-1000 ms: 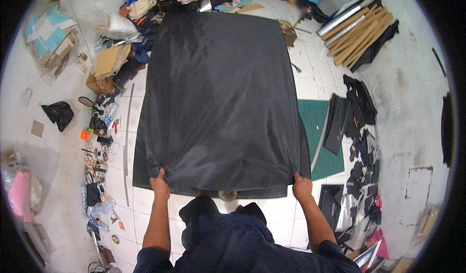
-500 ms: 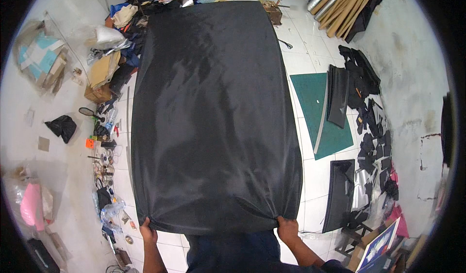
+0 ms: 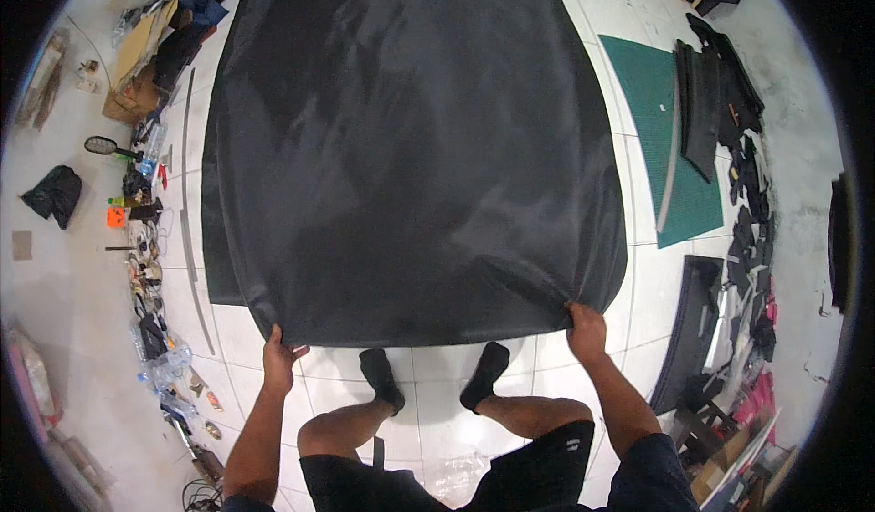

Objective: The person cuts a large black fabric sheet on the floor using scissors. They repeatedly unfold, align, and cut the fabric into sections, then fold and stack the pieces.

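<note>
A large, slightly glossy sheet of black fabric (image 3: 410, 175) stretches out before me and runs past the upper edge of the view. At its near left corner, my left hand (image 3: 280, 362) pinches the hem, one finger showing below the edge. My right hand (image 3: 588, 332) is closed on the near right corner, where creases fan out from the grip. The near edge hangs between both hands, just in front of my feet in black socks. Under the sheet's left side a flat dark layer (image 3: 219, 257) sticks out onto the floor.
A green cutting mat (image 3: 643, 138) lies right on the white tiled floor (image 3: 437, 375), with folded black pieces (image 3: 700, 102) over it. Black scraps (image 3: 743, 193) line the right wall. Small tools, bottles (image 3: 169, 366) and a cardboard box (image 3: 135, 95) line the left. A long grey strip (image 3: 190, 248) lies beside the fabric.
Both hands, still holding the fabric, appear higher in the view and farther apart. My legs and feet have come into view. The dark layer at the left now shows.
</note>
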The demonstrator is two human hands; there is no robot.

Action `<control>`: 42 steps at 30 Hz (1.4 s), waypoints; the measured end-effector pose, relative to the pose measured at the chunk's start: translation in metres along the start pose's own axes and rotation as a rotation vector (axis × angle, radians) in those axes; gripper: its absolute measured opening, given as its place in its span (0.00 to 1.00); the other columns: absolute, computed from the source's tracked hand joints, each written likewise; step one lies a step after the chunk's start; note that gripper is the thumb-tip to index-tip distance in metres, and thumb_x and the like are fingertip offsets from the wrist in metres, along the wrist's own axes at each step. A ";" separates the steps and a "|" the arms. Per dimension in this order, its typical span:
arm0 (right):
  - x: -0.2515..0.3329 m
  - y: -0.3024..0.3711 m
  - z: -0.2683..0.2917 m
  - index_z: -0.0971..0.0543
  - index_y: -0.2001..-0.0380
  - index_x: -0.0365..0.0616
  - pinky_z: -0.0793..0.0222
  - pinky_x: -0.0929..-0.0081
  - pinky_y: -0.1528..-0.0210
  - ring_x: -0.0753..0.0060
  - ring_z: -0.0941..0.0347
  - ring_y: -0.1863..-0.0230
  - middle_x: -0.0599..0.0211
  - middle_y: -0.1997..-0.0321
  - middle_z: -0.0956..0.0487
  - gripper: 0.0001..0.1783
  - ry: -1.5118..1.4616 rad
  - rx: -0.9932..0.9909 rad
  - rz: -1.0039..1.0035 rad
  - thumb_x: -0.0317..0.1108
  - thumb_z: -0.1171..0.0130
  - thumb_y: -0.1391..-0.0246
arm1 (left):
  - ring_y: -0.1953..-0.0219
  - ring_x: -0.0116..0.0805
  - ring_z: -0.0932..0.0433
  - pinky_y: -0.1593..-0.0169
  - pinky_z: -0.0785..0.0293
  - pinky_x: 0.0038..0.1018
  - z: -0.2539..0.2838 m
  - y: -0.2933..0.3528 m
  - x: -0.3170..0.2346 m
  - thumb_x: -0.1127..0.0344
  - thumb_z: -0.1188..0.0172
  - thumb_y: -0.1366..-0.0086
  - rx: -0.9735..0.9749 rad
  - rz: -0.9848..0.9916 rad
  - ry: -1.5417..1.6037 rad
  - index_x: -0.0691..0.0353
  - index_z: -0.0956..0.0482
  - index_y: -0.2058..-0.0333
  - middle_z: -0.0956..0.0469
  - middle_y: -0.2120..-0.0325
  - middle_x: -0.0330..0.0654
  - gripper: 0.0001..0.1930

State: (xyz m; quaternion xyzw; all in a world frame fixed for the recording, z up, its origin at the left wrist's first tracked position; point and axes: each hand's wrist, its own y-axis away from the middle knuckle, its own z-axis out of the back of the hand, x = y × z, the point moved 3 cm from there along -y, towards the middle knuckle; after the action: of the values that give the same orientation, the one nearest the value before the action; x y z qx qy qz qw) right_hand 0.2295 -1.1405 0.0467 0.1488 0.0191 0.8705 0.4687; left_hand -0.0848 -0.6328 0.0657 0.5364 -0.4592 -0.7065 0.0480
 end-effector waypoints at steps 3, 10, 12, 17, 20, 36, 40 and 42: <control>-0.051 -0.030 -0.065 0.25 0.56 0.44 0.33 0.56 0.56 0.51 0.26 0.57 0.54 0.60 0.22 0.26 0.004 -0.063 0.007 0.22 0.42 0.66 | 0.53 0.43 0.24 0.52 0.26 0.40 -0.028 -0.063 0.050 0.43 0.56 0.31 0.108 0.023 -0.079 0.66 0.36 0.43 0.30 0.46 0.49 0.31; -0.083 -0.064 -0.158 0.25 0.55 0.44 0.40 0.57 0.48 0.54 0.30 0.52 0.58 0.57 0.23 0.30 0.000 -0.255 0.004 0.25 0.44 0.71 | 0.49 0.47 0.26 0.51 0.28 0.41 -0.001 -0.176 0.173 0.35 0.51 0.37 0.276 0.079 -0.163 0.67 0.44 0.38 0.36 0.42 0.53 0.43; -0.094 -0.064 -0.165 0.24 0.59 0.40 0.40 0.57 0.48 0.53 0.29 0.54 0.56 0.60 0.23 0.26 -0.006 -0.337 0.038 0.23 0.48 0.70 | 0.46 0.48 0.29 0.48 0.30 0.44 0.009 -0.194 0.190 0.34 0.49 0.40 0.247 0.078 0.057 0.65 0.46 0.37 0.39 0.40 0.53 0.45; -0.125 -0.056 -0.132 0.25 0.62 0.37 0.39 0.57 0.50 0.50 0.30 0.58 0.54 0.64 0.24 0.21 0.091 -0.521 -0.083 0.24 0.49 0.65 | 0.38 0.50 0.39 0.38 0.42 0.52 0.060 -0.221 0.164 0.36 0.44 0.43 -0.019 -0.288 0.670 0.59 0.44 0.37 0.40 0.37 0.48 0.43; -0.157 -0.053 -0.125 0.25 0.60 0.35 0.39 0.57 0.47 0.48 0.32 0.55 0.51 0.61 0.25 0.19 0.115 -0.668 -0.179 0.24 0.51 0.60 | 0.43 0.49 0.32 0.41 0.36 0.45 0.151 -0.257 0.157 0.41 0.45 0.40 -0.139 -0.453 0.695 0.62 0.37 0.41 0.32 0.43 0.48 0.37; -0.167 -0.005 -0.102 0.26 0.65 0.34 0.35 0.61 0.62 0.52 0.26 0.66 0.47 0.71 0.24 0.24 -0.172 -0.722 -0.312 0.49 0.53 0.41 | 0.52 0.42 0.27 0.45 0.33 0.36 0.231 -0.189 0.166 0.73 0.45 0.42 -0.331 -0.508 0.828 0.68 0.30 0.52 0.24 0.57 0.48 0.18; -0.166 -0.004 -0.133 0.27 0.53 0.29 0.38 0.56 0.46 0.44 0.31 0.51 0.41 0.58 0.25 0.23 -0.047 -0.676 -0.384 0.38 0.49 0.46 | 0.46 0.47 0.30 0.41 0.37 0.38 0.291 -0.218 0.150 0.75 0.44 0.45 -0.365 -0.645 0.822 0.67 0.37 0.44 0.30 0.48 0.51 0.28; -0.158 -0.006 -0.134 0.29 0.49 0.28 0.39 0.57 0.44 0.41 0.32 0.50 0.42 0.55 0.25 0.24 -0.030 -0.488 -0.358 0.27 0.47 0.52 | 0.44 0.48 0.32 0.39 0.39 0.37 0.304 -0.228 0.148 0.76 0.44 0.46 -0.585 -0.691 0.657 0.65 0.41 0.40 0.33 0.44 0.51 0.33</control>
State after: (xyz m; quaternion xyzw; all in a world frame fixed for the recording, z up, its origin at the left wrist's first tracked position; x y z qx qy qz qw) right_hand 0.2782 -1.2525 -0.1207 0.0388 -0.1719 0.7504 0.6370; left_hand -0.2938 -0.4037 -0.1993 0.8121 -0.0024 -0.5747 0.1011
